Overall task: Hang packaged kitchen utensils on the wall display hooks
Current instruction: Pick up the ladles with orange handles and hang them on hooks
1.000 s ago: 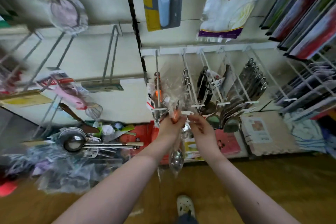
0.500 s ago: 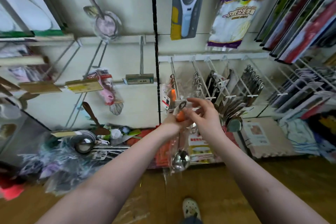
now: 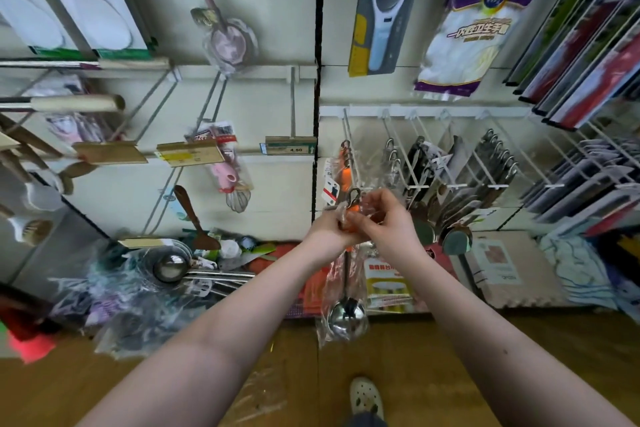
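Both hands together at the hooks (image 3: 347, 146): left hand (image 3: 330, 229) grips the bagged ladle (image 3: 346, 315) by its orange handle, right hand (image 3: 384, 218) pinches its top.

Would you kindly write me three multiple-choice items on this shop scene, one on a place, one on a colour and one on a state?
1. Where does the bowl of the plastic-wrapped steel ladle hang?
A. Below the left hand and right hand
B. Above both hands
C. Flat on the wooden floor

2. What colour is the ladle's handle grip?
A. Green
B. Orange
C. Blue

3. How is the ladle held?
A. It hangs free on a wall hook
B. Only the left hand grips it
C. Both hands hold its handle end

Answers:
1 A: the bowl dangles under the two hands.
2 B: orange shows between the hands.
3 C: both hands curl round the wrapped handle.
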Demonstrator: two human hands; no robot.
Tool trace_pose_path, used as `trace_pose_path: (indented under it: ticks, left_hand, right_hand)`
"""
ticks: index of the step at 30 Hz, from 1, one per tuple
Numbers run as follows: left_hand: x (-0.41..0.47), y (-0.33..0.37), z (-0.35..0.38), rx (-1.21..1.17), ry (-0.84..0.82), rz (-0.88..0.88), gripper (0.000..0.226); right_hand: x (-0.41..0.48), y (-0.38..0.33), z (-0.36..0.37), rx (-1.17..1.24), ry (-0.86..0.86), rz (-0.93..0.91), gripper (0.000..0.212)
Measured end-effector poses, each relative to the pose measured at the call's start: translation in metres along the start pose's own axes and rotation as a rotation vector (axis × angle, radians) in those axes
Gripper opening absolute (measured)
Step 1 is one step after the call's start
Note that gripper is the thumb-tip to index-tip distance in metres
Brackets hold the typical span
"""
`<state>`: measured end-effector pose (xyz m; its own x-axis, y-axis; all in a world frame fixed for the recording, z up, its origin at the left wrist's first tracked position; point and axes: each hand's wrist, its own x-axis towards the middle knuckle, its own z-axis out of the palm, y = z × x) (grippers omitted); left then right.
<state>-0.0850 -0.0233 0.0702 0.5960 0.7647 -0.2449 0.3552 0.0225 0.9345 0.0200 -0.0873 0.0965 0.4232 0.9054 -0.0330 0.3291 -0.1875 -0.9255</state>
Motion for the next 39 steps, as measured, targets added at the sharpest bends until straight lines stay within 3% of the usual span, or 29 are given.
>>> trace_pose_path:
  ticks: [5, 9, 17, 23, 28, 39]
  left_hand:
    - [0.002, -0.015, -0.004, -0.096, 0.078, -0.027, 0.055]
    - [0.007, -0.027, -0.01, -0.104, 0.043, -0.01, 0.024]
    - [0.019, -0.047, -0.005, -0.214, 0.014, -0.133, 0.018]
    - [0.041, -0.058, 0.0, -0.199, 0.056, -0.128, 0.024]
    - [0.064, -0.057, 0.006, -0.188, 0.102, -0.151, 0.008]
    - [0.086, -0.064, 0.011, -0.173, 0.157, -0.152, 0.008]
  right_hand:
    - [0.006, 0.016, 0.005, -0.014, 0.033, 0.014, 0.024]
    - [0.02, 0.029, 0.011, -0.027, 0.053, 0.112, 0.023]
    - [0.04, 0.057, 0.017, 0.022, 0.03, 0.134, 0.006]
    - [0.069, 0.08, 0.023, 0.026, 0.031, 0.265, 0.014]
    - [0.087, 0.085, 0.022, 0.041, 0.051, 0.263, 0.016]
    - [0.103, 0.095, 0.021, 0.074, 0.047, 0.22, 0.018]
